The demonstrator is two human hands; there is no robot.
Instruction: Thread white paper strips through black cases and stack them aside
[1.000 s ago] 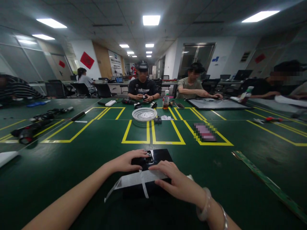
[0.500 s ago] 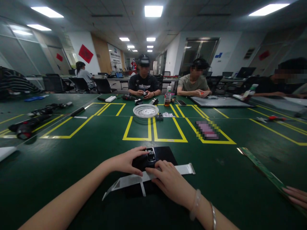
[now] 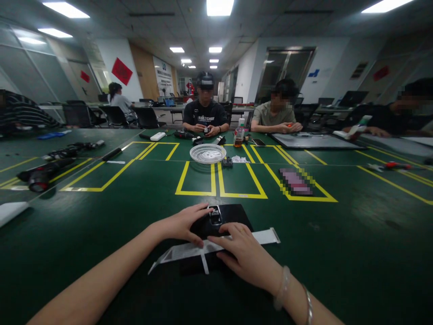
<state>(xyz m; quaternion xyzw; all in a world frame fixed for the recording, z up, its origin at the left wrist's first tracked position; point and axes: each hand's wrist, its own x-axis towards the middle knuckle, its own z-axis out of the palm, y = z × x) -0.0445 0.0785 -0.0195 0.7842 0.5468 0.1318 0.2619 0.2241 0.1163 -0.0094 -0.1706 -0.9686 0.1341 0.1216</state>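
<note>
A black flat case (image 3: 237, 214) lies on the table before me, with a small square silver-rimmed cutout (image 3: 215, 215) near its far side. Across it runs a white flat ribbon cable (image 3: 265, 237) with a connector at its right end and a short strip branching downward. My left hand (image 3: 184, 223) rests with fingers spread, fingertips by the cutout and thumb touching the cable. On the cable's middle lies my right hand (image 3: 241, 253), its fingers apart and laid over cable and case. The case's near part blends into darkness.
Beyond the case are a white round basket (image 3: 207, 154), a bottle (image 3: 238, 136) and a pixelated phone-shaped item (image 3: 296, 181). Black tools (image 3: 43, 176) lie at left, a red-handled tool (image 3: 392, 165) at right. Yellow tape (image 3: 241, 196) marks the green table. Several people sit around.
The view has shifted slightly; both hands stay at nearly the same spots on the case and cable. At right, a green circuit strip and another person's hand have left the view.
</note>
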